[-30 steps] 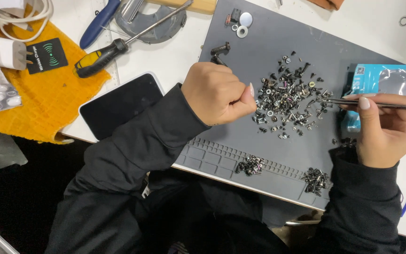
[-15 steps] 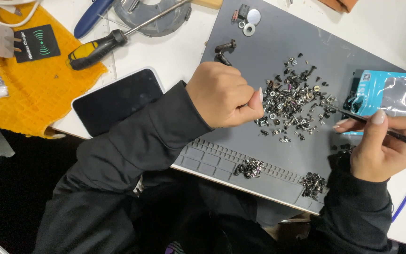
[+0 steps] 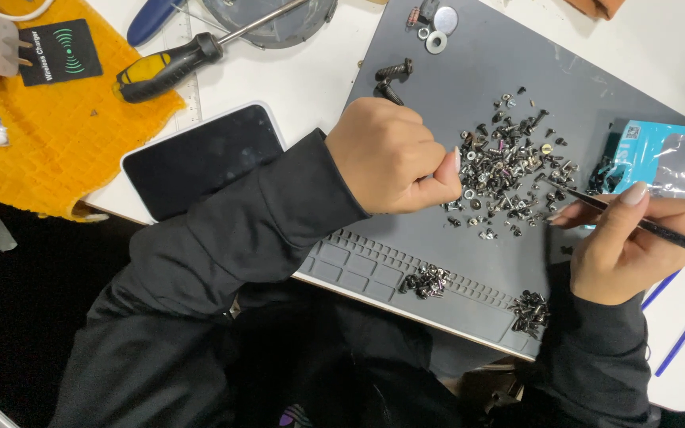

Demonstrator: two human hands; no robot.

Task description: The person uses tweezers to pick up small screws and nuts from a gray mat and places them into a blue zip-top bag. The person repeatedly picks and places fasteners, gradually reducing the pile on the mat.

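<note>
Since earlier, right hand (image 3: 628, 246) has drawn back slightly; its fingers pinch tweezers (image 3: 636, 222), whose long axis slants, tip pointing up-left into the screw pile (image 3: 509, 170). Left hand (image 3: 394, 154) rests fisted beside the pile on the mat (image 3: 469, 87), grip contents hidden.

White table (image 3: 311, 79) under grey mat (image 3: 469, 95)

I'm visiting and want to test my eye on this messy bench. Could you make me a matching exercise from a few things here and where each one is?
Things:
1. screwdriver
2. phone
3. thin black tool
4. loose screw pile

Places:
A. middle of the grey mat
B. held in the right hand
C. partly on the orange cloth
D. face up beside the left sleeve

Pairs: 1-C, 2-D, 3-B, 4-A
</note>
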